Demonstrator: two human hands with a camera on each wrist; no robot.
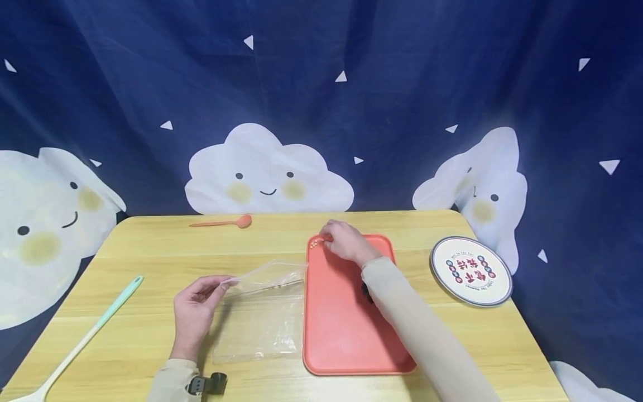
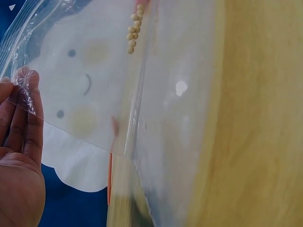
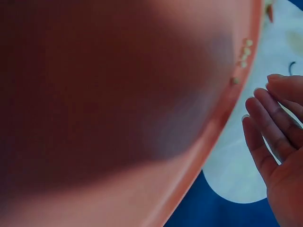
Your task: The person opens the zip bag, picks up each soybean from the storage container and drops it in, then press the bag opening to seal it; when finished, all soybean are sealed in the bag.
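Observation:
My left hand (image 1: 195, 310) pinches the upper left edge of a clear zip bag (image 1: 263, 324) between thumb and fingers. The bag spreads over the table beside the red tray (image 1: 346, 329). Through its film, in the left wrist view, a row of pale round beans (image 2: 134, 29) shows. My right hand (image 1: 345, 241) reaches over the tray's far left corner, its fingertips close to a few small beans (image 1: 315, 243). In the right wrist view, beans (image 3: 245, 53) line the tray's inner edge, and the fingers (image 3: 265, 123) are loosely extended with nothing seen between them.
An orange-red spoon (image 1: 243, 221) lies at the table's back edge. On the left is a long utensil with a mint-green handle (image 1: 120, 301). A white plate (image 1: 464, 245) with red lettering sits at the right. A dark blue cloud-patterned curtain (image 1: 301, 95) hangs behind.

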